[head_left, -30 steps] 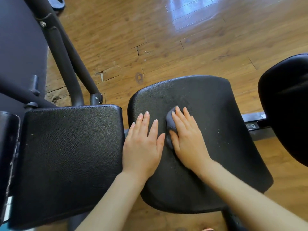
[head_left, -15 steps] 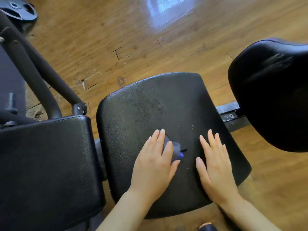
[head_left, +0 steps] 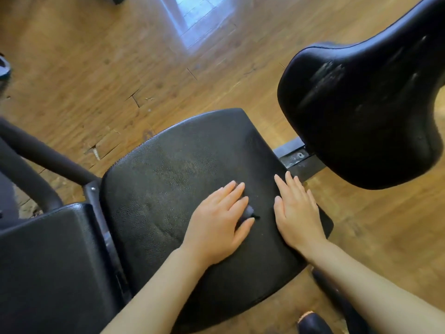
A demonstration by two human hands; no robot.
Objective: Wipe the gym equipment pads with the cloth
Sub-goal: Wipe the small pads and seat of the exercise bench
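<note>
Left hand presses the small dark cloth flat-fingered; right hand flat on scuffed pad.

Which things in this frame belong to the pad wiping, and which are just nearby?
In the job:
- left hand, pressing the cloth
- cloth
- middle seat pad
- right hand, flat on that pad
- left pad
- raised right pad

Just nearby:
- wooden floor
- metal frame tubes

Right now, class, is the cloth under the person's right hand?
No: the cloth lies under the flat left hand on the middle pad, while the right hand rests bare on the pad beside it.
</note>
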